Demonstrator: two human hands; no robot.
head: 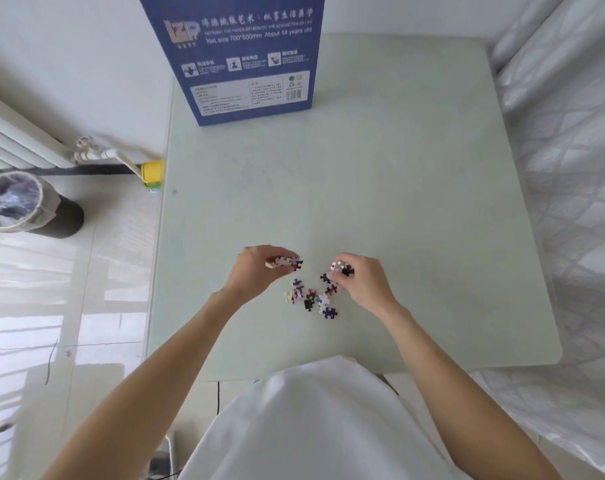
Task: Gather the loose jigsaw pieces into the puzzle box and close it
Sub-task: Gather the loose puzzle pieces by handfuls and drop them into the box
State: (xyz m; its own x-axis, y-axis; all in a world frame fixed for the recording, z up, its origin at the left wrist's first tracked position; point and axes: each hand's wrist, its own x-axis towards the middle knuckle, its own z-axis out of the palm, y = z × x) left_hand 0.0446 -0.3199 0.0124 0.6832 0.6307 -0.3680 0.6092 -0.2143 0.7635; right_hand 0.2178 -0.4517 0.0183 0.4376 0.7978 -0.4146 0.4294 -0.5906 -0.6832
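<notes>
Both hands, left hand (259, 268) and right hand (360, 278), pinch jigsaw pieces (309, 299); puzzle box (249, 60) at twelve o'clock awaits, unfilled.

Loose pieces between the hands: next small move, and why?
Probably pick up more. Both the left hand and right hand already pinch a few pieces, but a small cluster of loose pieces lies on the table between them, and the blue box stands at the far edge.
</notes>
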